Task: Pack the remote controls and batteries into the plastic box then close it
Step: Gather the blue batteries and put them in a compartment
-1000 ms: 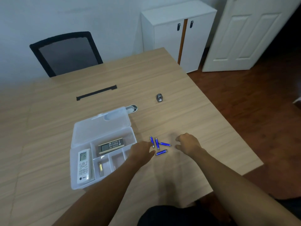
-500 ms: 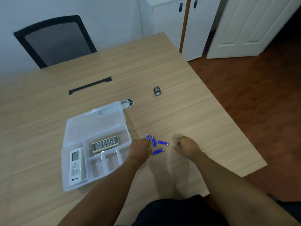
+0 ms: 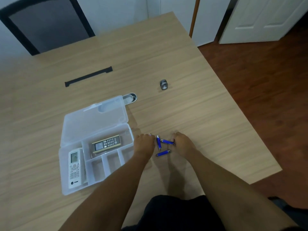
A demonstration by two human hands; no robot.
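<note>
Right hand (image 3: 182, 143) now closed in from the tabletop's right edge, pinching a blue battery (image 3: 167, 141); left hand (image 3: 143, 144) curled, grip unclear; both remotes already in open plastic box (image 3: 78, 189), batteries next.

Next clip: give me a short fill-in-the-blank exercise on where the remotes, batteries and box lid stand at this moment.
1. The plastic box has its lid ____.
2. The number of remotes lying inside the box is ____.
3. The blue batteries lie on the ____, between the left hand and the right hand.
4. The white remote fills the box's ____-hand compartment.

Missing words: open; two; table; left
</note>
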